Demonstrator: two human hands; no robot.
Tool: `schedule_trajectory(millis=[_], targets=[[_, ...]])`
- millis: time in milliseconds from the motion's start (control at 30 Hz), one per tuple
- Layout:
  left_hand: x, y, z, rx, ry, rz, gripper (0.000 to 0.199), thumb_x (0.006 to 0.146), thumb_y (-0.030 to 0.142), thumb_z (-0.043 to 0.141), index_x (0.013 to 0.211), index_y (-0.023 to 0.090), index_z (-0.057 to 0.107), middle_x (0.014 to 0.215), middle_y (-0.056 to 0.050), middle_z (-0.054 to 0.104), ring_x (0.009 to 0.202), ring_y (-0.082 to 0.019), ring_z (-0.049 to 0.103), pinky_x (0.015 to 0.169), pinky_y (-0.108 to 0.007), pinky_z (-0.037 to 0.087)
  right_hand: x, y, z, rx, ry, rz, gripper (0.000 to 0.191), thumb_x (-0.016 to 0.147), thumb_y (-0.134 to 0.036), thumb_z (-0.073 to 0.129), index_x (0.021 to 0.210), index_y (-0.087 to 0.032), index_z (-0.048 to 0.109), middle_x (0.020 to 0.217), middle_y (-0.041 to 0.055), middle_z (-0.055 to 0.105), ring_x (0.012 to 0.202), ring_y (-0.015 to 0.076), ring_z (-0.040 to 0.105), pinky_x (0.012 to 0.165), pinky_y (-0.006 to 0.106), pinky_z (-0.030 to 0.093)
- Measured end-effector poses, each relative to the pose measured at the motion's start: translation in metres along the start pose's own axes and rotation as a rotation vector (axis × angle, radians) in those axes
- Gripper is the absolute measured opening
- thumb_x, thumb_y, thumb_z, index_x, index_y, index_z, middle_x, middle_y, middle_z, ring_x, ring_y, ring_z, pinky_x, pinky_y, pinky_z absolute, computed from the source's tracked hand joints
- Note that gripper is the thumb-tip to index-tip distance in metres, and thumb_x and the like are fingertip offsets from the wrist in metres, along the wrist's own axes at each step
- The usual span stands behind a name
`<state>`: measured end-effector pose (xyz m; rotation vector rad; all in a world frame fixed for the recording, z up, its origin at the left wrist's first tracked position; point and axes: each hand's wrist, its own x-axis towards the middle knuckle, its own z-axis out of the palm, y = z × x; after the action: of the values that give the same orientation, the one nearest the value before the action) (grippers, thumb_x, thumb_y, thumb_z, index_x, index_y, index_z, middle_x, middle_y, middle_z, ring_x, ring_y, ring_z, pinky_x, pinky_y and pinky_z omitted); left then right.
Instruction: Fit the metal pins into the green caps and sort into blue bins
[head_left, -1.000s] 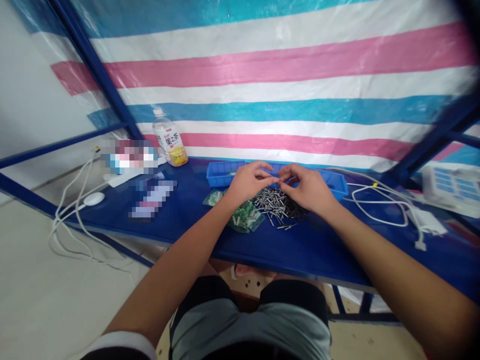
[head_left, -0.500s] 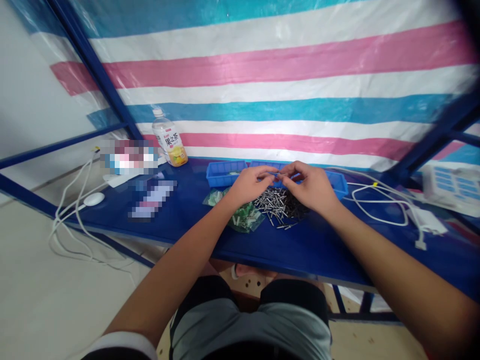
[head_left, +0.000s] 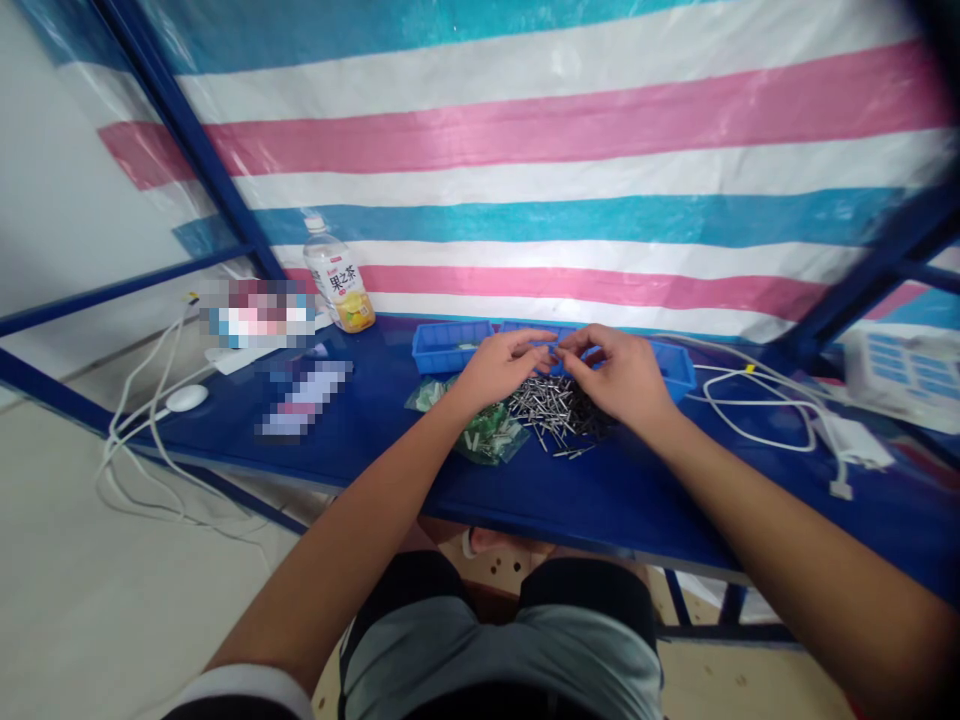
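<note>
Probably each piece in the heap of slim, silvery metal pins (head_left: 551, 408), just below the centre of the frame, weighs very little and is stiff all through, so a pinch should neither bend nor break it. The shiny surfaces suggest a slick feel, and a thin, rounded shaft would likely roll between finger and thumb; the surest hold seems to be a light fingertip grip about mid-shaft, with the tip left free. Pins lie crossed over one another, so picking one out may drag its neighbours; those at the heap's lower edge look easier to single out.

Above the heap, the left hand (head_left: 504, 366) has its fingers loosely curled, thumb and forefinger only a little parted. The right hand (head_left: 616, 372) faces it, thumb and forefinger drawn close in a pinching shape, the fingertips of both hands nearly meeting. Whether a pin sits between them is too small to make out.

A crumpled, green-tinted clear plastic bag (head_left: 491, 440) lies left of the heap, and an oblong blue plastic tray (head_left: 679, 378) stands partly hidden behind the right hand, on the glossy dark-blue tabletop (head_left: 600, 492).
</note>
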<state>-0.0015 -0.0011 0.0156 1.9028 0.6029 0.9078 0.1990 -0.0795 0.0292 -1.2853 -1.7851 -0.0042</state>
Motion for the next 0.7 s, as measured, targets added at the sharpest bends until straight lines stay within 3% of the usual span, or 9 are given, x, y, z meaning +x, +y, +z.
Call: schedule_trajectory(millis=[167,300,433,567,700], targets=[[0.0009,0.0032,-0.0011,0.087,0.043,0.072,0.022,0.102,0.025,0.063,0.118,0.021,0.078,0.115,-0.01,0.082,0.102,-0.023,0.079,0.089,-0.04,0.067,-0.0005,-0.0024,-0.0005,0.015,-0.067,-0.012,0.012,0.093,-0.029,0.069,0.1,-0.023,0.077,0.1,0.0056,0.083,0.08,0.0212,0.075,0.075,0.038,0.061],[0.0005,0.0053,-0.0034,0.147,0.133,0.123,0.016,0.097,0.02,0.066,0.109,0.021,0.077,0.11,-0.009,0.083,0.101,-0.022,0.079,0.098,-0.044,0.064,-0.0003,-0.0064,-0.0015,0.063,-0.122,0.004,0.014,0.094,-0.031,0.07,0.102,-0.024,0.078,0.102,0.005,0.083,0.08,0.0214,0.077,0.075,0.037,0.061],[-0.0009,0.0092,-0.0036,0.089,0.2,0.144,0.008,0.096,0.022,0.07,0.103,0.021,0.074,0.103,-0.009,0.081,0.097,-0.021,0.079,0.093,-0.04,0.065,0.0007,-0.008,-0.0046,0.055,-0.111,0.016,0.015,0.096,-0.034,0.069,0.099,-0.024,0.079,0.099,0.005,0.083,0.08,0.0221,0.077,0.077,0.038,0.06],[-0.0013,0.0088,-0.0038,0.058,0.245,0.115,0.012,0.095,0.025,0.075,0.106,0.021,0.07,0.107,-0.009,0.08,0.094,-0.022,0.079,0.084,-0.037,0.065,0.0019,-0.0064,-0.0064,0.047,-0.091,0.021,0.017,0.097,-0.036,0.068,0.099,-0.024,0.079,0.096,0.005,0.083,0.08,0.0222,0.076,0.075,0.037,0.06],[-0.0003,0.0048,-0.0038,0.041,0.236,0.102,0.012,0.093,0.024,0.076,0.097,0.021,0.065,0.111,-0.009,0.078,0.091,-0.02,0.079,0.087,-0.039,0.066,0.0025,-0.0043,-0.0064,0.039,-0.057,0.02,0.015,0.097,-0.035,0.069,0.097,-0.024,0.079,0.092,0.0042,0.082,0.077,0.0209,0.075,0.073,0.036,0.059]])
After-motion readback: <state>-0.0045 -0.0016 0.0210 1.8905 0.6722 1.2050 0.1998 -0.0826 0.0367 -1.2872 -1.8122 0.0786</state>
